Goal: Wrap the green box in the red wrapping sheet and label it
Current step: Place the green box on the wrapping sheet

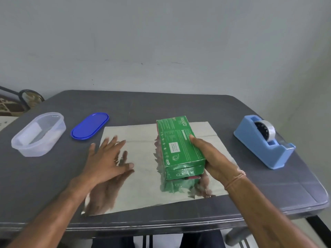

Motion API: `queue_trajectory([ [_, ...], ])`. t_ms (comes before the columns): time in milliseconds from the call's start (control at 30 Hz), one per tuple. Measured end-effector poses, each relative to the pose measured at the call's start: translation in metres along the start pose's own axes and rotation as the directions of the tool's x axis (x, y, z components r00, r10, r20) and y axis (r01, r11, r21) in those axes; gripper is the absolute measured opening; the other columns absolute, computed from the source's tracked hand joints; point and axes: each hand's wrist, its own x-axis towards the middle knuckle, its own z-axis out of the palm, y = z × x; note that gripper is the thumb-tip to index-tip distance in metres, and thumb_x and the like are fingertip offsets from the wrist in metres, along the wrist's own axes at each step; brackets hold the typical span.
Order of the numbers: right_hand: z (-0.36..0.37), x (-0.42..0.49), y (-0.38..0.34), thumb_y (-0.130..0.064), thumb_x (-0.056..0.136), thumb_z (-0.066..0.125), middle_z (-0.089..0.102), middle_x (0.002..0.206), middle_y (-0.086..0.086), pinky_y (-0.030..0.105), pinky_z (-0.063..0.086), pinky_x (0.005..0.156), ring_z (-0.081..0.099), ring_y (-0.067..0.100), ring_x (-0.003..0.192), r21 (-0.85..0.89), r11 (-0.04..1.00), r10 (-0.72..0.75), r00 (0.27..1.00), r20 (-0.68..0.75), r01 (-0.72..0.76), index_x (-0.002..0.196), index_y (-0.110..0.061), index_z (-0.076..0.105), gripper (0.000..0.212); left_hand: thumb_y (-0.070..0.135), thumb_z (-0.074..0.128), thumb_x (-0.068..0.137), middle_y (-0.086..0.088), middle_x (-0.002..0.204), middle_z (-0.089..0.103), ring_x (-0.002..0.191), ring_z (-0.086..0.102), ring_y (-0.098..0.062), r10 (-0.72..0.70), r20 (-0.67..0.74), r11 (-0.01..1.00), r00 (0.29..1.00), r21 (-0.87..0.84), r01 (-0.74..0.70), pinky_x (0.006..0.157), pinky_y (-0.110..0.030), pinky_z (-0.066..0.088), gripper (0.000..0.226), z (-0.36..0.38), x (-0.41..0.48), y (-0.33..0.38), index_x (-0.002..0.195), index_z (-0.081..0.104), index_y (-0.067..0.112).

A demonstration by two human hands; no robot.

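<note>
While the wrapping sheet (143, 185) lies spread on the grey table (53, 194), shiny silver side up, the green box (180, 147) sits lengthwise over its right half. I can't tell whether it is fully set down. The right hand (215, 161) grips the box from its right side, thumb on top and fingers curled underneath. The left hand (107, 158) is spread flat, palm down, fingers straight, over the sheet's left part — holding nothing. Off to the left stand a clear plastic container (28, 151) and, beside it, a blue lid (90, 125). A blue tape dispenser (258, 145) is at the right, clear of the sheet.
</note>
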Motion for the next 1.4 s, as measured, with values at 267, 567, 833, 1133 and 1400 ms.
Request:
queue_trajectory([
  [267,-0.011,0.003,0.006,-0.035,0.104,0.054,0.076,0.112,0.011,0.036,0.058,0.086,0.074,0.027,0.103,-0.071,0.997,-0.041,0.998,-0.041,0.038,0.124,-0.007,0.065,0.037,0.084,0.057,0.078,0.008,0.167,0.027,0.151,0.034,-0.021,0.178,0.145,0.743,0.973,-0.668,-0.037,0.122,-0.048,0.032,0.093,0.017,0.012,0.079,0.157,0.025,0.047],
  [567,-0.022,0.001,0.004,-0.030,0.108,0.044,0.078,0.109,0.008,0.032,0.056,0.083,0.075,0.022,0.099,-0.032,0.999,0.020,1.000,-0.015,-0.020,0.118,-0.009,0.069,0.034,0.094,0.053,0.071,0.004,0.160,0.042,0.152,0.028,-0.035,0.185,0.202,0.753,0.962,-0.658,-0.006,0.124,-0.062,0.014,0.086,0.032,0.020,0.081,0.147,0.023,0.068],
  [833,-0.026,0.003,0.014,-0.034,0.106,0.047,0.074,0.115,0.016,0.054,0.051,0.105,0.068,0.039,0.114,-0.027,0.999,0.032,0.999,0.001,-0.032,0.122,-0.009,0.068,0.036,0.090,0.064,0.069,0.020,0.163,0.034,0.158,0.013,-0.014,0.210,0.268,0.701,0.940,-0.712,0.046,0.126,-0.058,0.005,0.087,0.028,0.023,0.081,0.145,0.028,0.069],
  [1133,-0.025,0.003,0.016,-0.030,0.105,0.049,0.076,0.110,0.015,0.037,0.058,0.080,0.072,0.025,0.091,-0.047,0.999,-0.006,1.000,-0.023,0.005,0.121,-0.009,0.068,0.032,0.089,0.065,0.067,0.020,0.161,0.036,0.157,0.017,-0.015,0.220,0.272,0.687,0.937,-0.725,0.049,0.126,-0.058,0.003,0.088,0.026,0.023,0.084,0.144,0.026,0.071],
  [1400,-0.025,0.004,0.016,-0.030,0.105,0.051,0.076,0.107,0.015,0.034,0.058,0.072,0.073,0.024,0.085,-0.040,0.999,0.004,1.000,-0.029,-0.005,0.120,-0.008,0.068,0.031,0.090,0.065,0.066,0.016,0.162,0.037,0.157,0.018,-0.017,0.191,0.247,0.687,0.950,-0.725,0.050,0.126,-0.060,0.007,0.085,0.028,0.022,0.084,0.140,0.026,0.074],
])
